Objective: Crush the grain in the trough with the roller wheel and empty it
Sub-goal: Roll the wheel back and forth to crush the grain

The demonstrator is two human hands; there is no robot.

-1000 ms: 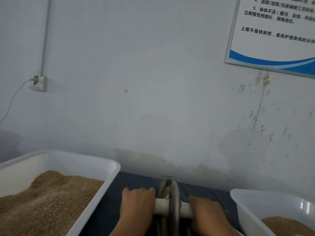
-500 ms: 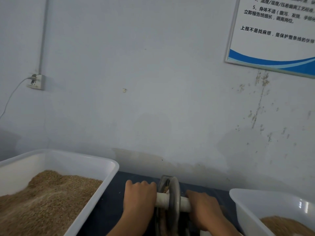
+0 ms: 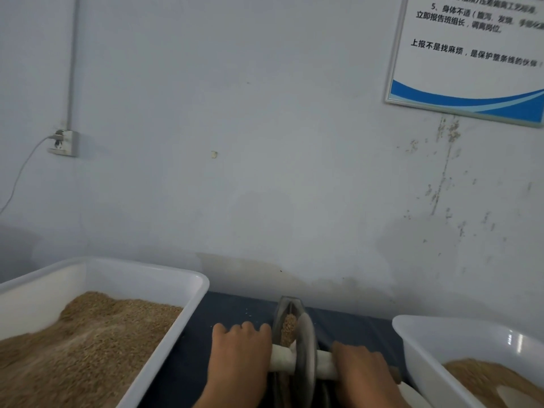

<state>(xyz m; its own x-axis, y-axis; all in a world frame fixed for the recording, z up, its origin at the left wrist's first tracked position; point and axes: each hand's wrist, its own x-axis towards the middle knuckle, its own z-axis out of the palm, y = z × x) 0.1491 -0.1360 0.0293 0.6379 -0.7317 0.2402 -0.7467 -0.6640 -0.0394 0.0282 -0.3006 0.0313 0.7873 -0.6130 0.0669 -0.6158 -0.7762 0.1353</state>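
Note:
A grey metal roller wheel (image 3: 306, 346) stands upright in a narrow dark trough (image 3: 290, 304) at the bottom centre. Brown grain (image 3: 289, 326) lies in the trough's far end, just beyond the wheel. A pale axle handle (image 3: 281, 359) runs through the wheel's hub. My left hand (image 3: 240, 357) grips the handle on the wheel's left side. On the other side my right hand (image 3: 363, 369) grips the handle's right end. The near part of the trough is hidden by the wheel and my hands.
A large white tub (image 3: 194, 290) heaped with grain stands at the left. A second white tub (image 3: 412, 337) holding some grain stands at the right. The trough rests on a dark blue table (image 3: 235, 307) against a pale wall with a socket (image 3: 63, 142) and a poster (image 3: 471, 54).
Both hands have pushed the handle and wheel slightly away from me along the trough, and the wheel now stands nearer the grain at the far end.

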